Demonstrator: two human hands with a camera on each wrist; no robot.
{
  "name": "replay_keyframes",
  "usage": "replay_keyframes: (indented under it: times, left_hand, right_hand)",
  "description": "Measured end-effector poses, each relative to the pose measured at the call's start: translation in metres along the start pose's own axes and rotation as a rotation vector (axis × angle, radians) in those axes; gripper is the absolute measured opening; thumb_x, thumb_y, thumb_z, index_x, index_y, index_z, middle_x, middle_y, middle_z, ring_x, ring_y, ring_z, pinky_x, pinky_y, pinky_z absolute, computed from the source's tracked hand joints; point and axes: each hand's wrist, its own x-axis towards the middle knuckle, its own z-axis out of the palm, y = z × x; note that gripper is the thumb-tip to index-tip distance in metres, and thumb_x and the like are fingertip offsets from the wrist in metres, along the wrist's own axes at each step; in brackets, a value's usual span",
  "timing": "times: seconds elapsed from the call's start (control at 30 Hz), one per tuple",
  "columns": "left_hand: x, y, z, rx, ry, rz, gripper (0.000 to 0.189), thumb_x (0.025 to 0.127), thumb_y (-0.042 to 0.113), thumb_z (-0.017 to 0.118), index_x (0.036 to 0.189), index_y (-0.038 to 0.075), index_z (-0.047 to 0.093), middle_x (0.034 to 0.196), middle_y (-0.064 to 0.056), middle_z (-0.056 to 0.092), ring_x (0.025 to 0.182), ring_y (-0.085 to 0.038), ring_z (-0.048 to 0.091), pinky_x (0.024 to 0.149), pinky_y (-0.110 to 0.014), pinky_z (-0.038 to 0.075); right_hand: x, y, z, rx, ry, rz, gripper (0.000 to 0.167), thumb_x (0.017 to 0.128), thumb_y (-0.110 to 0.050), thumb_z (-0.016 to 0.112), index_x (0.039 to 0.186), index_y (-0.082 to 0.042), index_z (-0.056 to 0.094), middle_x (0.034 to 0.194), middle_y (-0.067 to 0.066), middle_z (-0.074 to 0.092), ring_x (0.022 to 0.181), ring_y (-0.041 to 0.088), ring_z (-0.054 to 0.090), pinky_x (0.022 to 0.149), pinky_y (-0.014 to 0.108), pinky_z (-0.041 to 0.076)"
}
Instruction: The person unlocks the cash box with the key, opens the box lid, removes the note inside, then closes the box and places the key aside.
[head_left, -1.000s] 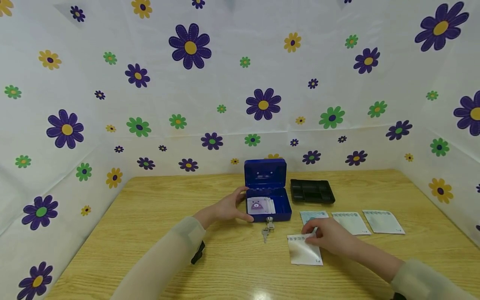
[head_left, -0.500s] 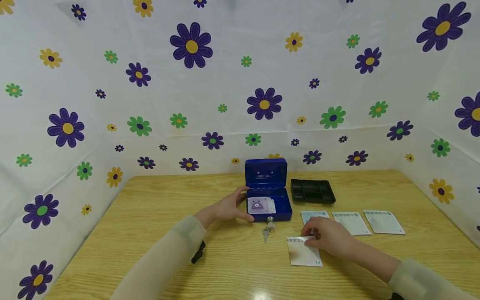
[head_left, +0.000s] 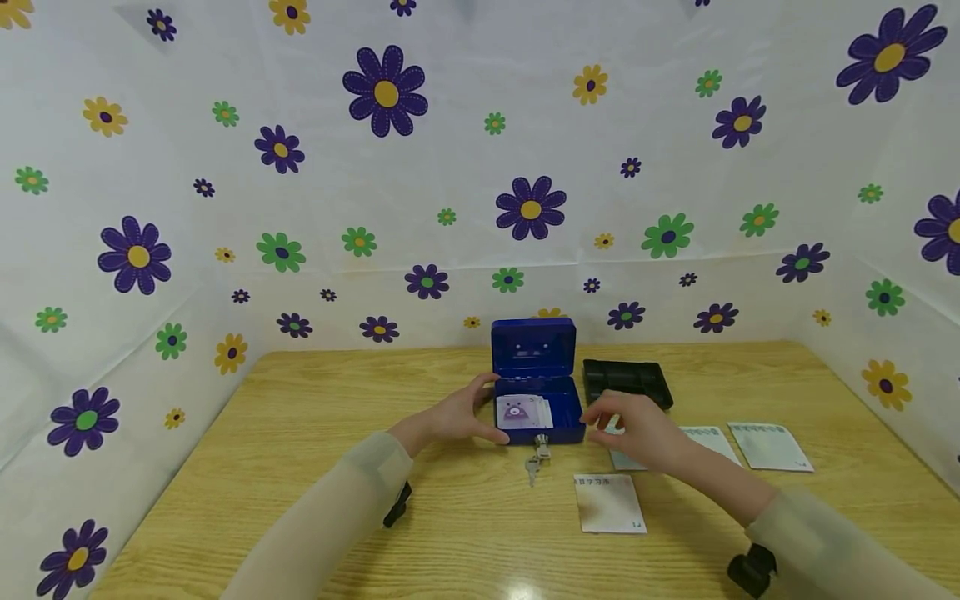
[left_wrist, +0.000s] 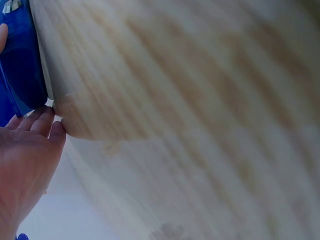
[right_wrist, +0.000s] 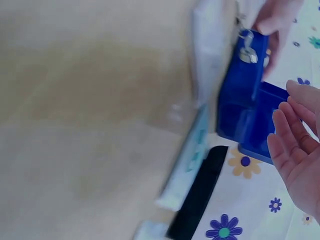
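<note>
A blue cash box [head_left: 533, 346] stands on the wooden table with its lid up and a stack of purple play banknotes [head_left: 519, 412] inside on the left. My left hand [head_left: 453, 415] holds the box's left side, thumb at the front corner, fingers farther back. Keys [head_left: 532, 471] hang from the front lock. Just off the box's right front corner hovers my right hand [head_left: 637, 429]; in the right wrist view its fingers are loosely bent around nothing. A pale banknote [head_left: 610, 507] lies nearer me. My right hand and wrist partly cover two more banknotes.
A black compartment tray [head_left: 626, 377] sits right of the cash box, partly behind my right hand. Another pale banknote [head_left: 770, 447] lies at the far right. Flower-patterned white cloth [head_left: 442, 167] walls the table's back and sides.
My right hand has left the nearer banknote, which stays on the table, and moved up and left toward the cash box. The left hand keeps its place on the box.
</note>
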Motion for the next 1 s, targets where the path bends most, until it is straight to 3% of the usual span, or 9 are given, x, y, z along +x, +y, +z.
replay_keyframes:
  times: [0.27,0.5,1.0]
  left_hand:
    - [-0.003,0.000,0.002,-0.015,0.003,-0.015,0.099,0.077,0.027,0.085,0.152,0.017,0.021,0.153,-0.016,0.033,0.142,-0.028,0.029,0.114,-0.046,0.020]
    - [-0.002,0.001,0.000,0.013,0.007,-0.019,0.098,0.078,0.032,0.083,0.152,0.020,0.020,0.154,-0.015,0.032,0.142,-0.027,0.028,0.115,-0.045,0.018]
    - [-0.001,0.000,-0.003,0.015,-0.008,0.016,0.098,0.079,0.028,0.083,0.152,0.016,0.020,0.153,-0.018,0.033,0.141,-0.027,0.029,0.115,-0.042,0.020]
  right_hand:
    - [0.043,0.001,0.012,0.080,-0.003,0.106,0.019,0.089,-0.011,0.072,0.107,-0.005,0.068,0.103,0.011,0.067,0.090,0.024,0.061,0.079,0.042,0.052]
    - [0.070,0.007,0.028,0.107,-0.031,0.113,0.021,0.089,-0.009,0.071,0.108,-0.001,0.067,0.103,0.011,0.067,0.096,0.027,0.062,0.087,0.045,0.051]
    - [0.093,0.015,0.048,0.058,-0.161,0.181,0.028,0.088,-0.013,0.073,0.113,-0.001,0.067,0.109,0.011,0.068,0.103,0.027,0.063,0.092,0.045,0.049]
